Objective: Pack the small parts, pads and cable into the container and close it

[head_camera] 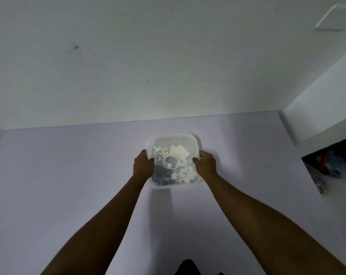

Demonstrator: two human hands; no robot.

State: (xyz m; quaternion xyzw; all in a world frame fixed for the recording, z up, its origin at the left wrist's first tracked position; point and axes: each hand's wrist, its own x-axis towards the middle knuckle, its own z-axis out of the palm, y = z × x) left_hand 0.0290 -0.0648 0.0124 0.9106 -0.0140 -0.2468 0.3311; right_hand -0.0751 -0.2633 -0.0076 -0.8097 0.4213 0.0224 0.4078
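A square translucent plastic container (174, 136) sits on the pale table (69, 175) ahead of me. Through its clear top I see a coiled white cable (171, 161), white pads (179, 150), small white parts (185, 174) and dark parts (162, 175) inside. A clear lid seems to lie over it. My left hand (143, 165) grips the container's left side, thumb on top. My right hand (206, 163) grips its right side the same way.
A white wall rises behind the table's far edge. A white block or shelf (317, 120) stands at the right, with dark clutter (331, 165) below it. A dark shape (188, 266) shows at the bottom edge near my body.
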